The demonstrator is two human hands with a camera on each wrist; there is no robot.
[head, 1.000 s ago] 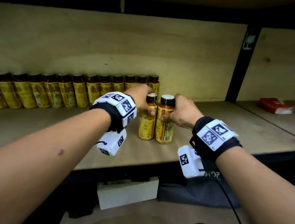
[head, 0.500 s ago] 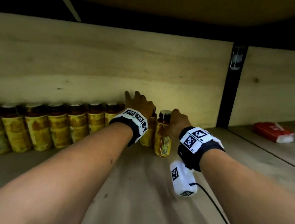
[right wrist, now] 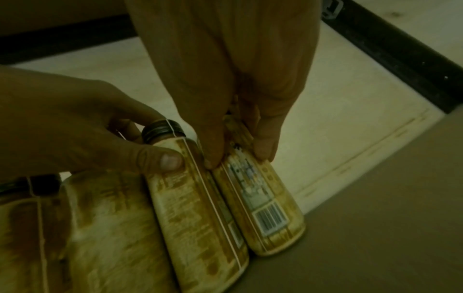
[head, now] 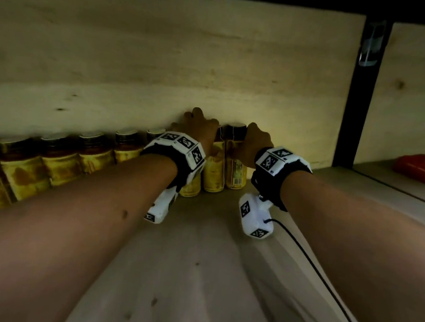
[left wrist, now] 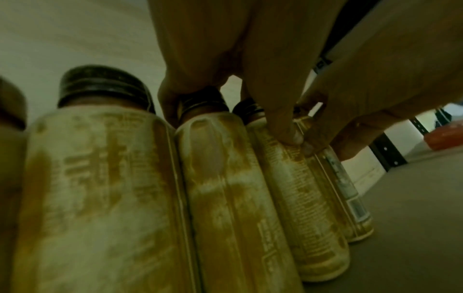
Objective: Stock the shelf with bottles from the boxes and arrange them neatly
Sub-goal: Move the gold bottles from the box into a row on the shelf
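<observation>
two bottles going in at the row's right end

we've got both hands deep in the shelf, up against the back panel. left hand fingers curl round the neck and shoulder of the second-to-last bottle, thumb pressed on its label. right hand fingers wrap the upper body of the end bottle, the one w/ the barcode facing us. so both hands are holding, neither relaxed.

why held this way, our read: gripping high near the caps gives steering control w/o the knuckles fouling the neighbours, and lets us seat both against the back panel in line w/ the row. the two stand upright, touching each other side to side, and the left one sits tight to the next bottle in the row. bases look down on the shelf, tho we can't tell if full weight is released.

bottle look: small, slim, amber contents, dark screw cap, yellow-gold label w/ brownish print, thin white seam line down the sleeve. labels aren't all facing the same way, so a twist may be wanted for neatness.

also in view: black upright post to the right, red packet in the next bay, well apart from the bottles. boxes not in view.
</observation>
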